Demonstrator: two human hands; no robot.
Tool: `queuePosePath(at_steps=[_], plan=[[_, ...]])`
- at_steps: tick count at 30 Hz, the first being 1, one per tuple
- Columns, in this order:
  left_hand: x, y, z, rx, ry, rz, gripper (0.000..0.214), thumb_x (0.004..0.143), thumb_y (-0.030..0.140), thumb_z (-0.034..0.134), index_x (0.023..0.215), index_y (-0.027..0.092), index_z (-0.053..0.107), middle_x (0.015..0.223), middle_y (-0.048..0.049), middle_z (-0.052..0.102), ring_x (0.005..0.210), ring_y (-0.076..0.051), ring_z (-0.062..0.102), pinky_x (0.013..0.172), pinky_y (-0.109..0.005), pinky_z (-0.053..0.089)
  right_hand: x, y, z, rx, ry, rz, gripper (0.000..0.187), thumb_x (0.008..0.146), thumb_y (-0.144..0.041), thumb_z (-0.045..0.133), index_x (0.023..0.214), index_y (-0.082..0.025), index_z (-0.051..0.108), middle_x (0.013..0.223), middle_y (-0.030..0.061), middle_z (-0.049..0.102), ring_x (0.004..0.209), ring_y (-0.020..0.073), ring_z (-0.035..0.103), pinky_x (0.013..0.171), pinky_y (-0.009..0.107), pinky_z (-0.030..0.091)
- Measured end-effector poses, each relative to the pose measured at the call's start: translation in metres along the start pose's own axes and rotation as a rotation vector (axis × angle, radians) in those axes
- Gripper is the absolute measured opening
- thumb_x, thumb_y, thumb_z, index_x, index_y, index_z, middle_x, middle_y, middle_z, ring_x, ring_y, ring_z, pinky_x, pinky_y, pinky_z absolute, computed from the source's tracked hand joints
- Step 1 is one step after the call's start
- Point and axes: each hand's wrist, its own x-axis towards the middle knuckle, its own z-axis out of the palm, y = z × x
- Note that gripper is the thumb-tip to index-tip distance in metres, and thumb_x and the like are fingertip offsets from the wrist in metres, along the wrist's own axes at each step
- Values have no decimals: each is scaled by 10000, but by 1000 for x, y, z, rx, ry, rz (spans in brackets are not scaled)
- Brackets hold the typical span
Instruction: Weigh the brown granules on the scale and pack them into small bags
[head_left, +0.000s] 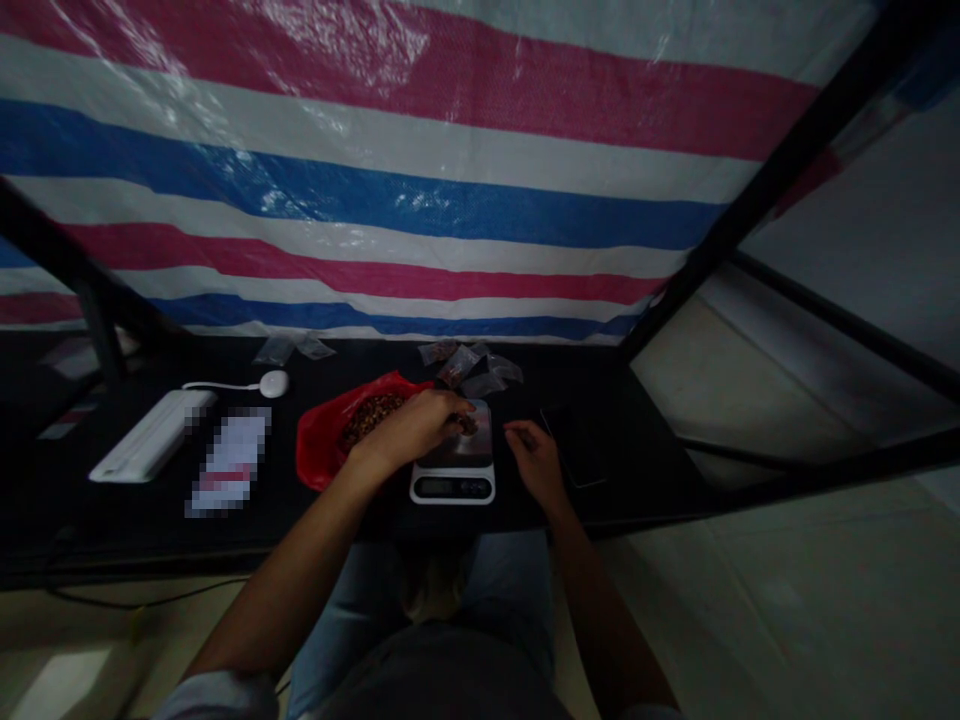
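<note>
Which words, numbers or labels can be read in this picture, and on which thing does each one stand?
No text can be read.
scale display: too dark and small to read.
white sheet: blurred out, unreadable.
clear bags: no label can be made out.

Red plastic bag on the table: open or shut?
Open. The red plastic bag has its mouth spread wide, and the brown contents show inside, beside the left hand held over the kitchen scale.
</note>
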Motion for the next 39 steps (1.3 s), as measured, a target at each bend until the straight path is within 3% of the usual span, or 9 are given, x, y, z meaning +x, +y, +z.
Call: queuePosePath(at_steps=[9,17,24,30,35,39], plan=[[-1,-1,0,-14,50,-18,277,903,96,621,1140,158,749,1146,-98,770,1046,-224,713,943,-272,498,-1,-2,2,-21,-17,-55,202,892,-358,597,955,-197,701,928,64,704,878,214,678,815,343,526],[0,-2,8,-47,36,36,317,913,100,588,1167,204,745,1164,-70,774,1082,-229,716,940,-291,506,-3,-4,7,-144,-73,-149,165,881,-324,643,922,-193,736,916,65,672,774,185,643,714,316,519],[1,-1,12,-44,47,1,360,883,63,599,1192,191,732,1211,-92,755,1134,-244,697,994,-310,495,-4,-2,5,-229,-4,-196,169,903,-232,581,976,-186,726,949,77,676,800,192,650,748,329,533],[1,-6,13,-79,73,20,376,875,41,592,1200,177,722,1178,-97,741,1071,-228,706,948,-311,518,-5,2,4,-386,-93,-245,193,873,-120,565,930,-197,732,959,94,694,904,230,665,848,378,543],[-1,-8,16,-91,105,54,385,906,35,526,1208,176,719,1193,-95,740,1087,-213,697,981,-316,509,-3,-1,-4,-327,-123,-216,202,875,-118,561,931,-205,735,933,76,724,876,213,683,839,363,548],[-1,-9,17,-93,142,52,368,935,54,486,1195,174,718,1175,-92,750,1082,-213,702,963,-314,514,-2,-19,-6,-168,-65,-129,140,882,-233,625,963,-206,737,926,60,756,849,210,703,800,348,557]])
